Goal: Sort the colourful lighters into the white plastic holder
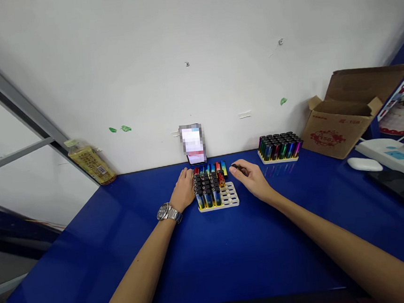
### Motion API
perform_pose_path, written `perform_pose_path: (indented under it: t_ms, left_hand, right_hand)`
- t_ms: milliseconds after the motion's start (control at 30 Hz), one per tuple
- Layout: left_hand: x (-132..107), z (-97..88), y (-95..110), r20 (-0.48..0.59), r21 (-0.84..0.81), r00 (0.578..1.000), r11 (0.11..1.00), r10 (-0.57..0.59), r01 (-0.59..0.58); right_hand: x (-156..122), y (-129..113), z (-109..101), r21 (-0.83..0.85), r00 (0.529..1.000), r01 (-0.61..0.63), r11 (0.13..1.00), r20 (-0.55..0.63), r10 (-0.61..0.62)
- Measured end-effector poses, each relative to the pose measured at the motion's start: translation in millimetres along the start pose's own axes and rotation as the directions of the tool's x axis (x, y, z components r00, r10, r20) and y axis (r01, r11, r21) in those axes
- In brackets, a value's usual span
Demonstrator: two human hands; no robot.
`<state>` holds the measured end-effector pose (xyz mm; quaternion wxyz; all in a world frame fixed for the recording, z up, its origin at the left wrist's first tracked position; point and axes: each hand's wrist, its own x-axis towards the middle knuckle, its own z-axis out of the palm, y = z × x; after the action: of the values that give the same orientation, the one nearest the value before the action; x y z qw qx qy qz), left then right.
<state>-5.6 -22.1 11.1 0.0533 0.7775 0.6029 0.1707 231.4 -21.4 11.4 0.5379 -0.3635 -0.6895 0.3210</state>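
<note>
A white tray (235, 199) with round-edged slots stands on the blue table, its left rows filled with upright black-topped lighters (208, 198). A red-and-orange lighter (221, 178) stands in the row right of them; slots toward the front right show bare. My left hand (183, 191), wearing a metal watch, lies along the left side of the tray with fingers stretched forward, fingertips partly hidden by lighters. Just right of the tray, my right hand (251, 176) is closed on a lighter (238, 168); only its dark top shows. Several colourful lighters (223, 167) lie behind the tray.
A phone (193, 145) leans on the wall behind. Another tray of lighters (280, 146) stands back right, near an open cardboard box (337, 128). A white power strip (396, 155), a white case (365, 164) and a dark flat object (401, 190) lie far right; a bottle (90, 162) leans at left.
</note>
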Motion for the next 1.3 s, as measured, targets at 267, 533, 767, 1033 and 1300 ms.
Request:
perform_pose_path:
  t_ms: [267, 533, 767, 1033, 1300]
  left_hand:
    - [0, -1.3, 0, 0.032, -0.018, 0.999, 1.0, -0.011, 0.011]
    - [-1, -1.6, 2, 0.005, -0.004, 1.0, 1.0, -0.01, 0.01]
    - [0, -0.3, 1, -0.013, -0.008, 1.0, 1.0, 0.023, -0.023]
    - [-1, -3.0, 5, -0.007, 0.013, 1.0, 1.0, 0.0, 0.0]
    - [0, -4.1, 5, 0.024, 0.014, 1.0, 1.0, 0.004, -0.005]
  right_hand:
    - [-6, -7, 7, 0.14, 0.994, -0.067, 0.988, 0.091, 0.054]
    - [-5, -10, 7, -0.156, 0.982, 0.147, 0.977, 0.14, -0.125]
    - [-2, -9, 5, -0.467, 0.961, 0.222, 0.856, 0.256, -0.11]
    - [3, -16, 1, -0.709, 0.924, 0.202, 0.675, 0.368, 0.11]
    - [5, 7, 0, -0.857, 0.974, 0.143, 0.495, 0.21, 0.082]
